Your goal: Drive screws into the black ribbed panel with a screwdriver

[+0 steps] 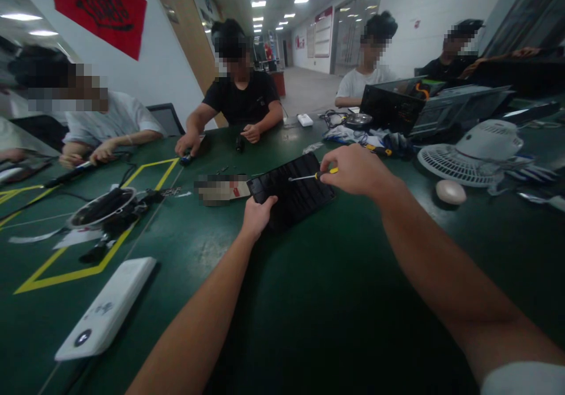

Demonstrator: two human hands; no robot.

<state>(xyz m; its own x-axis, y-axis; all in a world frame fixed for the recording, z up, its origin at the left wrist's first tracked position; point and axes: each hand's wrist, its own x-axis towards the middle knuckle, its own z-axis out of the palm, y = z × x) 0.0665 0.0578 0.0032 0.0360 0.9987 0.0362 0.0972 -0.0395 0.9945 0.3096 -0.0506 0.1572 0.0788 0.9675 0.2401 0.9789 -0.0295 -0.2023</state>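
Observation:
A flat black panel-like object (298, 198) is held tilted above the green table, its surface divided into dark bands. My left hand (260, 213) grips its lower left corner, thumb on top. In my right hand (353, 170) is a screwdriver (304, 177) with a yellow and black handle, pinched between the fingers. The metal shaft points left, and its tip is over the panel's face; whether it touches is unclear. Just left of the panel lies a beige box-like item (225, 189) with a red mark, partly blurred.
A white power bank-like device (108, 306) lies at the front left, with a cable-filled bowl (102, 208) behind it. To the right are a white fan (474, 150), a pale mouse-like object (451, 192) and an open computer case (392, 109). Several people sit around the table.

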